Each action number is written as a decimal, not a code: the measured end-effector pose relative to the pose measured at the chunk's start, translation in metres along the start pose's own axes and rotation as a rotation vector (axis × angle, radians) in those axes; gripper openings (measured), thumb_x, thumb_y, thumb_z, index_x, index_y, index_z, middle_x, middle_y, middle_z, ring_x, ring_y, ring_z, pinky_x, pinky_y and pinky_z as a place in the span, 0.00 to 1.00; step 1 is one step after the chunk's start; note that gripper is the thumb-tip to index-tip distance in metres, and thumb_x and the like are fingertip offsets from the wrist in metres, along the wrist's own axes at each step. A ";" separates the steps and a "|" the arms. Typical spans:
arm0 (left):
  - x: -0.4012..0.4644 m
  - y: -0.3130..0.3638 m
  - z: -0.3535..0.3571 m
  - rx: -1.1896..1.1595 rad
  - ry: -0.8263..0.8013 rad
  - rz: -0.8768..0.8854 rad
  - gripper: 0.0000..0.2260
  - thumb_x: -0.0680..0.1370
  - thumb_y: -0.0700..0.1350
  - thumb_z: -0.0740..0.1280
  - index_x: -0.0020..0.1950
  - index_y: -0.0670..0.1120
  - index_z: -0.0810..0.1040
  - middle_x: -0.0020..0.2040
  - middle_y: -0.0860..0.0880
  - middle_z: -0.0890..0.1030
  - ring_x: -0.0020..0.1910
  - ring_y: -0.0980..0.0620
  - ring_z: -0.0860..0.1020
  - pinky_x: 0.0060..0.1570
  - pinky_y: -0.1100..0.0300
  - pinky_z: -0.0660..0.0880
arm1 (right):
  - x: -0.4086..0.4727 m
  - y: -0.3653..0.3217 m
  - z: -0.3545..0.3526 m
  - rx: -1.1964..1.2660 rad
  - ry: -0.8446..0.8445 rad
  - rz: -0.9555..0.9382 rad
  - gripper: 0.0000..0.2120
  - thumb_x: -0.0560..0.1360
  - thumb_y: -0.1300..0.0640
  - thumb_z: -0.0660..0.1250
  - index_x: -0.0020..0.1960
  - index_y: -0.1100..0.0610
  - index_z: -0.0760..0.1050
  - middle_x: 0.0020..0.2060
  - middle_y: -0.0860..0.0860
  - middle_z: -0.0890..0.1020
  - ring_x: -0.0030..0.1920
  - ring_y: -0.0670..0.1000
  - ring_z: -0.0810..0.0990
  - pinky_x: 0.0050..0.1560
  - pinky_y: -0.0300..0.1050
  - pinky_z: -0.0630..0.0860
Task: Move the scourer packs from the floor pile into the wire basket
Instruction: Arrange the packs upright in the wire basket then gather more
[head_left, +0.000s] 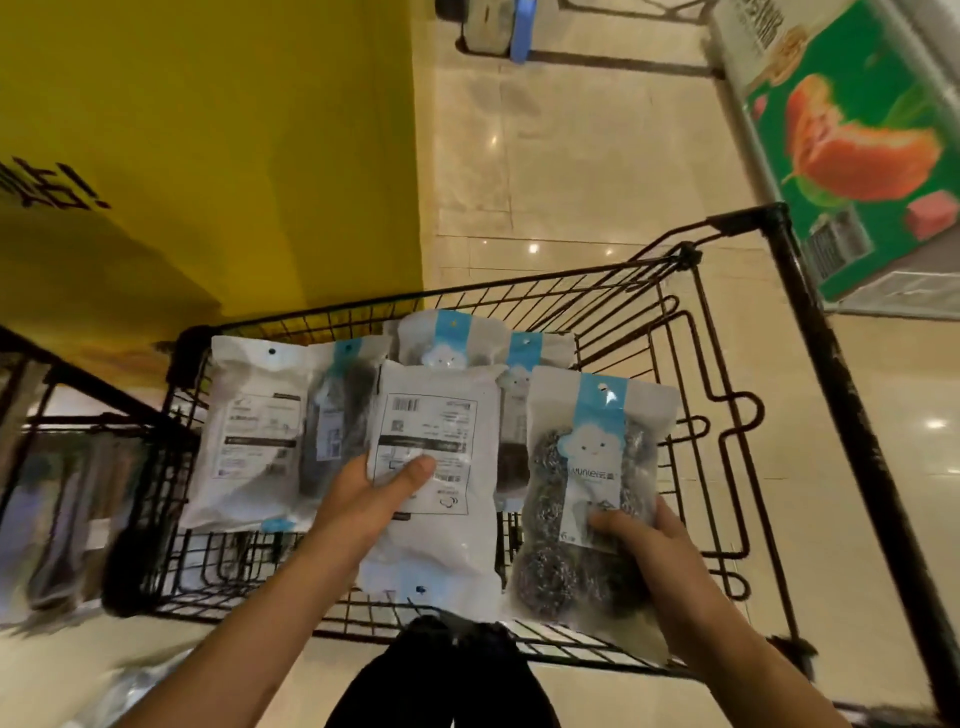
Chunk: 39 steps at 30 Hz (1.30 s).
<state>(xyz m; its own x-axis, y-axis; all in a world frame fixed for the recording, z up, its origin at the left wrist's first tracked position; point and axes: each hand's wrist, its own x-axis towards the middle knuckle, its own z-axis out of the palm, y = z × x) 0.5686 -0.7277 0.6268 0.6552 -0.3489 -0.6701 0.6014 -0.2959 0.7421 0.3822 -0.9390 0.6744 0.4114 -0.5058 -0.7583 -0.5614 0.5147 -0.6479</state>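
Dark trouser legs (447, 680) stand at the bottom edge, nearest the camera, just before the near rim of the wire basket (727, 415). Above them both forearms reach forward over that rim. On the left hand (363, 499) the grip is closed on a scourer pack (431, 478): the thumb lies across its printed white back and the fingers are hidden beneath. This pack faces back-side up, its hang hole toward the person. On the right hand (654, 551) the grip is likewise closed on a second scourer pack (592, 488), thumb on the front over the blue label strip with its cloud face, fingers behind; steel wool shows through the clear film. The two held packs lie side by side over the basket, edges close together.

Beyond and to the left, a third pack (249, 436) lies back-side up in the basket, partly overlapped by a dark-filled pack (337, 410). Further back, more packs (452, 338) with blue strips lie against the far wall.

The basket is black wire and stands on a glossy beige tiled floor (561, 156). A yellow panel (208, 145) rises at the left, a green carton with a fruit picture (857, 145) sits at the right, and a dark rack (62, 441) is blurred at the far left.
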 end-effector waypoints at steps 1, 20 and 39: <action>0.012 0.004 0.003 0.003 -0.004 -0.005 0.12 0.76 0.51 0.77 0.58 0.57 0.83 0.49 0.58 0.89 0.48 0.59 0.87 0.44 0.60 0.82 | 0.011 -0.006 0.003 -0.011 -0.005 -0.001 0.20 0.77 0.64 0.73 0.65 0.49 0.77 0.51 0.53 0.89 0.53 0.59 0.88 0.52 0.59 0.85; 0.131 0.036 0.043 0.293 0.125 0.026 0.21 0.78 0.51 0.76 0.68 0.49 0.75 0.58 0.51 0.83 0.55 0.49 0.81 0.54 0.54 0.76 | 0.173 -0.042 0.049 -0.407 0.105 -0.041 0.29 0.68 0.47 0.78 0.66 0.54 0.75 0.55 0.52 0.85 0.52 0.55 0.84 0.53 0.54 0.84; 0.026 0.024 -0.006 0.774 0.090 0.140 0.24 0.78 0.47 0.75 0.73 0.48 0.74 0.70 0.46 0.77 0.66 0.45 0.77 0.63 0.51 0.76 | 0.058 -0.029 0.038 -0.942 0.173 -0.322 0.14 0.80 0.48 0.67 0.63 0.52 0.76 0.54 0.52 0.84 0.48 0.53 0.83 0.53 0.55 0.83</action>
<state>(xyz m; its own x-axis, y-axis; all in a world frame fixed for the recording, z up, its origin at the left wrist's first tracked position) 0.6023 -0.7386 0.6270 0.7559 -0.3649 -0.5436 0.0433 -0.8005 0.5977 0.4495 -0.9573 0.6463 0.5753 -0.6561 -0.4884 -0.8113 -0.3819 -0.4426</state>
